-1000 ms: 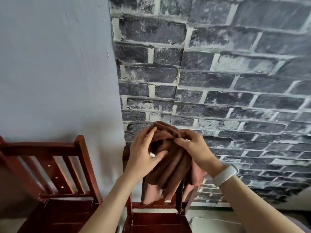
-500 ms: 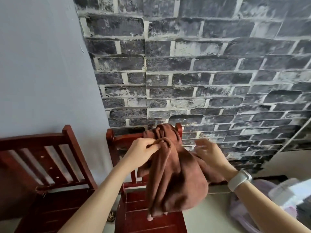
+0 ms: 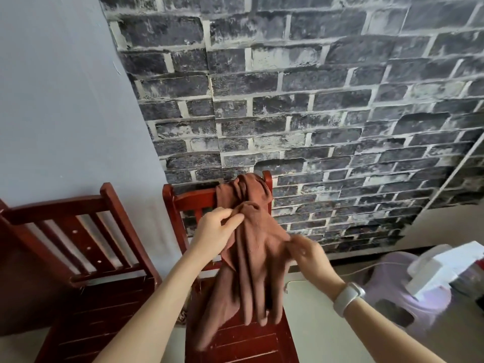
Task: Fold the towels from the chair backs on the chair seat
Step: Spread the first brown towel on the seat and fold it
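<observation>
A brown towel [image 3: 248, 273] hangs crumpled in front of the middle red wooden chair [image 3: 188, 200], its top part still draped over the right end of the chair back. My left hand [image 3: 217, 231] pinches a fold near the towel's upper edge. My right hand [image 3: 306, 254], blurred and wearing a white wristband, grips the towel's right edge lower down. The towel's lower end dangles over the chair seat [image 3: 251, 341].
A second red wooden chair [image 3: 78, 231] stands at the left with a bare back. A dark brick-pattern wall is behind, a plain grey wall at the left. A lilac plastic stool [image 3: 392, 289] with white items on it stands on the floor at the right.
The towel has come further off the chair back and hangs longer. My right hand moved down and right along its edge. The camera has tilted down, showing more seat.
</observation>
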